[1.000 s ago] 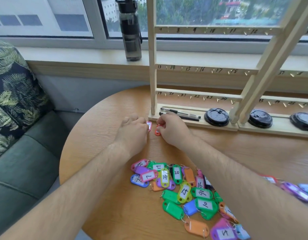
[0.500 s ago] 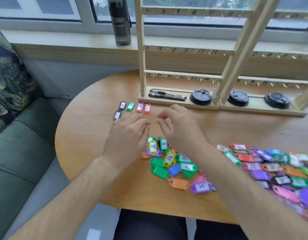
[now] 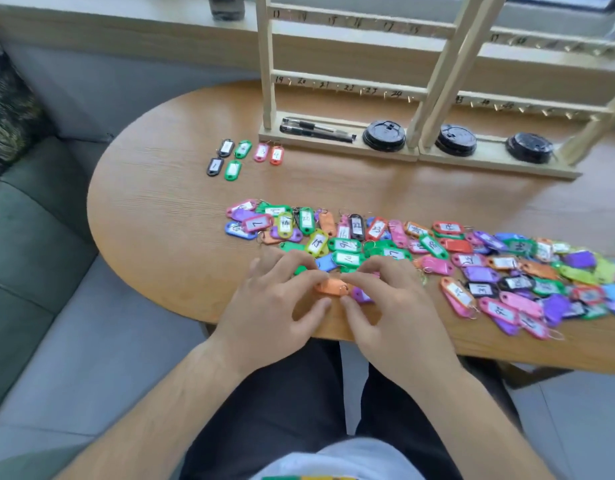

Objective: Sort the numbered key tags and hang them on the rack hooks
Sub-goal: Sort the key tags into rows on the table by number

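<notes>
- My left hand (image 3: pixel 274 306) and right hand (image 3: pixel 385 306) meet at the near edge of the worktop (image 3: pixel 153 220), fingers curled, both pinching one orange tag (image 3: pixel 328 287). My fingertips cover most of it, so I cannot read a number.
- The pile of key tags (image 3: pixel 420 244) lies just beyond my fingers and runs right, blurring at the frame edge.
- Six sorted tags (image 3: pixel 243 149) lie apart, near the foot of the rack (image 3: pixel 268 64).
- The rack's top is cut off and its hook numbers are faint.
</notes>
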